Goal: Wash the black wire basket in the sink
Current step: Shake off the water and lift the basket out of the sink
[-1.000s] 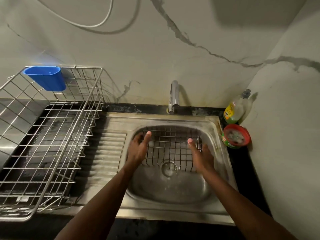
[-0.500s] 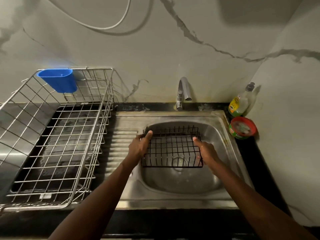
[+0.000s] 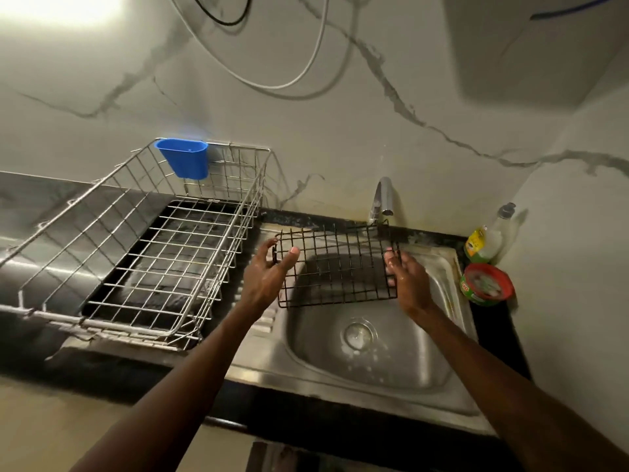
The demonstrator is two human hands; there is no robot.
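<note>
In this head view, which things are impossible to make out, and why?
Head view, bottle label: too small and blurred to read.
Head view, red-lidded tub print: blurred.
Head view, blue cup bottom: hidden by its own wall.
Head view, water from the tap: too faint to tell behind the black wire basket wires.

On my remote feed: a black wire basket [image 3: 335,267], matt-coated, over a brushed stainless-steel sink [image 3: 408,356] beaded with water. At left, a bright bare-metal wire rack [image 3: 136,250] carries a smooth blue plastic cup [image 3: 183,158]. The tap [image 3: 383,195] is polished chrome (almost mirror-bright), the wall [image 3: 340,131] glossy veined marble, the tabletop [image 3: 493,321] dark stone. My view shows the right hand [image 3: 408,281] glistening wet.
</note>
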